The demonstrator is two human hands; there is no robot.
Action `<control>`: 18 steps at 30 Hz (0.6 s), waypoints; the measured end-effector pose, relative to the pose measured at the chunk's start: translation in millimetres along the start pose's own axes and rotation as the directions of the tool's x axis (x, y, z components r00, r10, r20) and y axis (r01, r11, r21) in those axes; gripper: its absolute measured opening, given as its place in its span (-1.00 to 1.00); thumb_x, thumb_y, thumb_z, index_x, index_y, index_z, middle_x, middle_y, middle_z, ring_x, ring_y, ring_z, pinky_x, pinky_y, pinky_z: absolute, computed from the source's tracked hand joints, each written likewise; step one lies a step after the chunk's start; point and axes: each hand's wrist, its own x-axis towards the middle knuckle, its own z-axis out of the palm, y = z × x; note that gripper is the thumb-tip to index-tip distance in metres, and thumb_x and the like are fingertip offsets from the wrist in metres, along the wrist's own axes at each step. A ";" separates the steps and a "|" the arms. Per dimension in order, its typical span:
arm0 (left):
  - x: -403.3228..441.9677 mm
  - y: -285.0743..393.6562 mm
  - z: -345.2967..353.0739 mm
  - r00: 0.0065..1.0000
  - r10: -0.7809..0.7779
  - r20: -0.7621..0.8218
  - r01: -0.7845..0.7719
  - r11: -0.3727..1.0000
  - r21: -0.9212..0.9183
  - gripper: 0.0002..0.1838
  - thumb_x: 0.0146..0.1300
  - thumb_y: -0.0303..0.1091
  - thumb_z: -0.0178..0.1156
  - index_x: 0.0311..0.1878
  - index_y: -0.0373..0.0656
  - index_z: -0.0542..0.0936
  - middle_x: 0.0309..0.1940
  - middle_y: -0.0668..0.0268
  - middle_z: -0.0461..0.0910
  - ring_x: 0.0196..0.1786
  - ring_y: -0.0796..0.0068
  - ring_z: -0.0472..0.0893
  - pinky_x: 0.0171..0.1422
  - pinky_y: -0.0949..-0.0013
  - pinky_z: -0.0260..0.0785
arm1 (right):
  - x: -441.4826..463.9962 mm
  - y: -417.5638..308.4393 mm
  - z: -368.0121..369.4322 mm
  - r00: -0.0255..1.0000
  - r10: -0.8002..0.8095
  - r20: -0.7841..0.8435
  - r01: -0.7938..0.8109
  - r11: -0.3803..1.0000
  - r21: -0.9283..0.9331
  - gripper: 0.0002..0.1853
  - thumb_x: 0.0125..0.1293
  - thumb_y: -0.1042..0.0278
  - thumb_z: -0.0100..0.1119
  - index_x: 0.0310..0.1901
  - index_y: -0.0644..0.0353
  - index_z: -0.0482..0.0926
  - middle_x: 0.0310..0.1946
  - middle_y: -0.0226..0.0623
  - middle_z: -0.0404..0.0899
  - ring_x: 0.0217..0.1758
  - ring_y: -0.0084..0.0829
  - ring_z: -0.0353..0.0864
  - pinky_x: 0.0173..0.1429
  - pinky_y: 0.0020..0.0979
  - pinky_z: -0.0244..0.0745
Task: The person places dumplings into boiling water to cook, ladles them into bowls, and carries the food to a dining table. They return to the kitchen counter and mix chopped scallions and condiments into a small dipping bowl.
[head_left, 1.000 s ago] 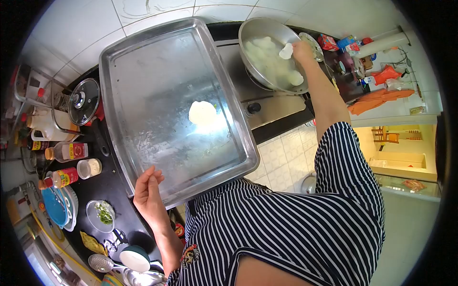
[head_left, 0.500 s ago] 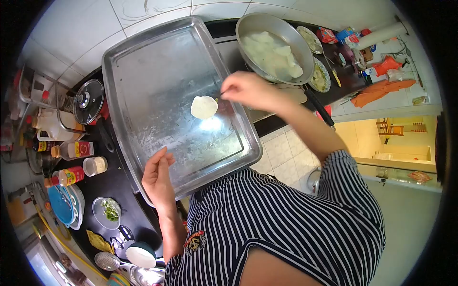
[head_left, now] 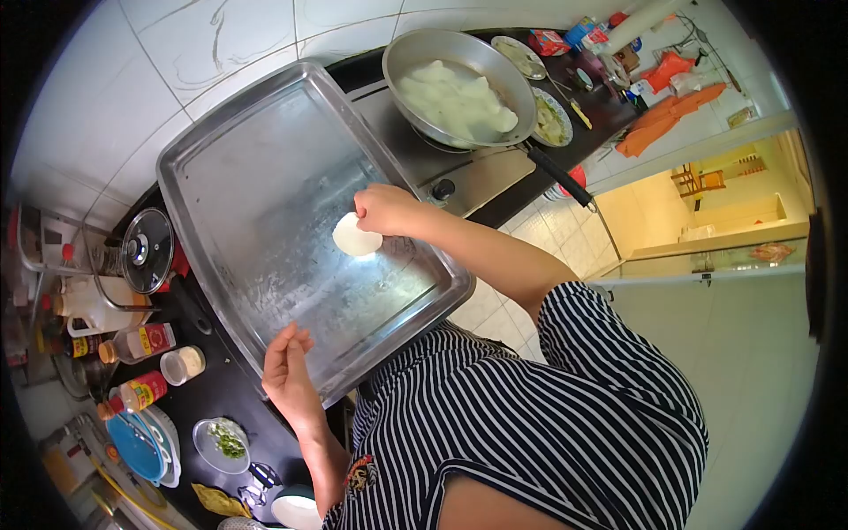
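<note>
A large metal tray (head_left: 265,177) lies on the counter before me. On its right half is a thin round white dough wrapper (head_left: 355,237). My right hand (head_left: 389,212) pinches the wrapper's upper edge between thumb and fingers. Over the tray's near left edge hovers my left hand (head_left: 287,371), its fingertips drawn together and nothing visible in them. Up and to the right, a wide frying pan (head_left: 527,104) with a black handle holds several pale flat pieces in cloudy liquid.
Beyond the pan stand two plates of food, one a patterned plate (head_left: 555,122). Left of the tray are a glass-lidded pot (head_left: 147,251), sauce bottles (head_left: 141,390), a small jar (head_left: 183,365), and a bowl of chopped greens (head_left: 208,442). A stove knob (head_left: 442,189) sits below the pan.
My right hand has come down from the tray's right side onto the wrapper and taken its edge. The view has shifted; my left hand stays near the tray's near left edge.
</note>
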 end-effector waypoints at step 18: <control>-44.1 -3.3 51.3 0.983 0.063 -0.174 -0.047 0.995 0.092 -0.75 0.42 -0.49 0.05 0.06 -0.32 0.61 -0.18 0.21 0.66 -0.15 0.48 0.62 0.04 0.41 0.50 | -44.8 194.6 -202.6 0.970 -0.081 -0.227 0.052 0.990 -0.131 -0.87 0.22 0.39 0.22 -0.21 0.17 0.63 -0.37 -0.20 0.67 -0.29 -0.28 0.65 -0.17 -0.29 0.51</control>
